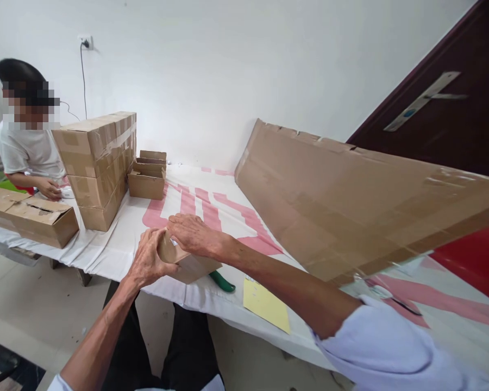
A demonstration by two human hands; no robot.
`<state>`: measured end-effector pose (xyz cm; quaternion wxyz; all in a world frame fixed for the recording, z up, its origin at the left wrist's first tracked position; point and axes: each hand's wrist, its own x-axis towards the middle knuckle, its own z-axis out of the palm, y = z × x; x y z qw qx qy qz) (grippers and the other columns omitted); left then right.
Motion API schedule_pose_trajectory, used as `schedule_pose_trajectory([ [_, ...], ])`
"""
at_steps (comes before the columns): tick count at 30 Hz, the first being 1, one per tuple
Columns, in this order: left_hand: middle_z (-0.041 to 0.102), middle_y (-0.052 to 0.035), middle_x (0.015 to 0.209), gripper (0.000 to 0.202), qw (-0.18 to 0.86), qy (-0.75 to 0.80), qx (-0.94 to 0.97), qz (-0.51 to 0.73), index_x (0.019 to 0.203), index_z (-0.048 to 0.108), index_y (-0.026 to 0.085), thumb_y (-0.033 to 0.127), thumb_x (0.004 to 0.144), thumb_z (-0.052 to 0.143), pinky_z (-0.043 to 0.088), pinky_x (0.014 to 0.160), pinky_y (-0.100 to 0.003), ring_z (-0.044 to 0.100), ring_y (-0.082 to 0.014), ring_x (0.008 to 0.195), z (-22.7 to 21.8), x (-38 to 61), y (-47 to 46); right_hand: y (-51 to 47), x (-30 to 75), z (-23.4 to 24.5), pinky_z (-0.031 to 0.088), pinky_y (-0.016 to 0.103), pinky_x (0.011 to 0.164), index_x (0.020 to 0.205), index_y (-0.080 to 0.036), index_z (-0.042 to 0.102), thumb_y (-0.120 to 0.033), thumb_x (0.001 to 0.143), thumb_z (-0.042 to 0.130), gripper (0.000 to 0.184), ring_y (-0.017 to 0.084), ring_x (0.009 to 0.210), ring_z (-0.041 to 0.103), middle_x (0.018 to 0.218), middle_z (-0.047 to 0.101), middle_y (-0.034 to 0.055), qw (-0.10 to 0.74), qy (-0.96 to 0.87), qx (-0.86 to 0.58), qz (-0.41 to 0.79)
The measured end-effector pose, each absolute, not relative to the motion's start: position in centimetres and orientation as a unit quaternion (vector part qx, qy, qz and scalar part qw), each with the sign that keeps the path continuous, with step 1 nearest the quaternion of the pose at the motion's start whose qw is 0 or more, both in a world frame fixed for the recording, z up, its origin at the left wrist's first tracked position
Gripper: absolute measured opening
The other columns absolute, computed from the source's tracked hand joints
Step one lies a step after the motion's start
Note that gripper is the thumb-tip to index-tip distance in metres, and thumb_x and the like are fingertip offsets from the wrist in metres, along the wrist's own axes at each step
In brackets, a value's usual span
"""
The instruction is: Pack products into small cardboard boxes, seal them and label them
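A small brown cardboard box (195, 267) sits near the front edge of the cloth-covered table, between my hands. My left hand (150, 257) grips its left end, thumb on the near side and fingers at the far side. Over the top lies my right hand (192, 233), fingers bent down against the box's left end. A small white patch shows on the box between the hands. Just right of the box, a green curved handle (223, 282) sticks out, its other end hidden. Beside it lies a yellow sheet of paper (265, 305).
Taped cardboard boxes (101, 163) stand stacked at the left, with an open box (147, 182) behind them. A long box (32, 214) lies farther left, before a co-worker (30, 146) in a white shirt. A large cardboard sheet (350, 201) leans along the right.
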<state>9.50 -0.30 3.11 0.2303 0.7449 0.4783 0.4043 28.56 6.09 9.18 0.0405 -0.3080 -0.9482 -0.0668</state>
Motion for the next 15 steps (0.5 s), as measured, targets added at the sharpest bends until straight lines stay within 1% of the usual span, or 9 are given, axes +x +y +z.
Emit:
schedule_pose_trajectory([
  [3, 0.058, -0.0114, 0.132, 0.085, 0.223, 0.48, 0.745, 0.406, 0.133, 0.06, 0.022, 0.024, 0.056, 0.095, 0.05, 0.109, -0.054, 0.054, -0.0386, 0.129, 3.0, 9.5, -0.3, 6.2, 28.1, 9.0, 0.039, 0.035, 0.076, 0.09, -0.018, 0.059, -0.005, 0.092, 0.059, 0.013, 0.023, 0.086, 0.053, 0.095, 0.062, 0.0087, 0.056, -0.948, -0.309, -0.044],
  [5, 0.059, -0.0117, 0.132, 0.085, 0.217, 0.483, 0.745, 0.406, 0.133, 0.06, 0.022, 0.025, 0.056, 0.096, 0.05, 0.109, -0.055, 0.054, -0.0385, 0.129, 3.0, 9.4, -0.2, 5.8, 27.8, 9.7, 0.038, 0.033, 0.073, 0.088, -0.019, 0.057, -0.008, 0.094, 0.056, 0.013, 0.02, 0.082, 0.051, 0.093, 0.062, 0.0069, 0.098, -0.944, -0.314, 0.001],
  [7, 0.059, -0.012, 0.133, 0.086, 0.215, 0.485, 0.745, 0.405, 0.133, 0.06, 0.022, 0.026, 0.056, 0.097, 0.051, 0.109, -0.055, 0.055, -0.0378, 0.128, 2.9, 9.2, -0.1, 5.0, 28.1, 11.4, 0.038, 0.032, 0.073, 0.089, -0.02, 0.056, -0.013, 0.098, 0.053, 0.012, 0.018, 0.08, 0.051, 0.091, 0.062, 0.0044, 0.174, -0.928, -0.32, 0.079],
  [10, 0.06, -0.0124, 0.136, 0.088, 0.225, 0.472, 0.745, 0.415, 0.135, 0.06, 0.023, 0.03, 0.056, 0.098, 0.051, 0.111, -0.055, 0.057, -0.0374, 0.129, 2.6, 8.1, -0.2, 3.5, 30.7, 14.9, 0.042, 0.03, 0.076, 0.09, -0.021, 0.057, -0.021, 0.1, 0.053, 0.011, 0.016, 0.082, 0.055, 0.089, 0.062, 0.0017, 0.317, -0.874, -0.322, 0.176],
  [12, 0.06, -0.0127, 0.139, 0.087, 0.24, 0.46, 0.737, 0.433, 0.136, 0.059, 0.024, 0.036, 0.058, 0.097, 0.053, 0.11, -0.056, 0.059, -0.0376, 0.131, 2.0, 6.6, -0.2, 2.5, 33.8, 16.6, 0.043, 0.03, 0.078, 0.089, -0.021, 0.058, -0.026, 0.1, 0.055, 0.012, 0.016, 0.084, 0.056, 0.088, 0.063, 0.0011, 0.393, -0.834, -0.337, 0.19],
  [14, 0.058, -0.0128, 0.145, 0.088, 0.26, 0.465, 0.724, 0.438, 0.14, 0.057, 0.024, 0.045, 0.064, 0.094, 0.057, 0.108, -0.055, 0.06, -0.0379, 0.134, 1.0, 4.5, 0.0, 1.8, 37.8, 16.7, 0.043, 0.03, 0.078, 0.088, -0.021, 0.059, -0.031, 0.098, 0.058, 0.015, 0.016, 0.083, 0.055, 0.087, 0.062, 0.0006, 0.436, -0.796, -0.379, 0.183],
  [15, 0.057, -0.0127, 0.148, 0.09, 0.268, 0.476, 0.715, 0.436, 0.143, 0.055, 0.025, 0.048, 0.065, 0.093, 0.058, 0.109, -0.056, 0.06, -0.0383, 0.136, 0.4, 3.3, 0.3, 1.4, 40.0, 16.1, 0.043, 0.03, 0.077, 0.087, -0.021, 0.059, -0.033, 0.097, 0.059, 0.016, 0.015, 0.081, 0.054, 0.086, 0.062, 0.0004, 0.446, -0.776, -0.409, 0.18],
])
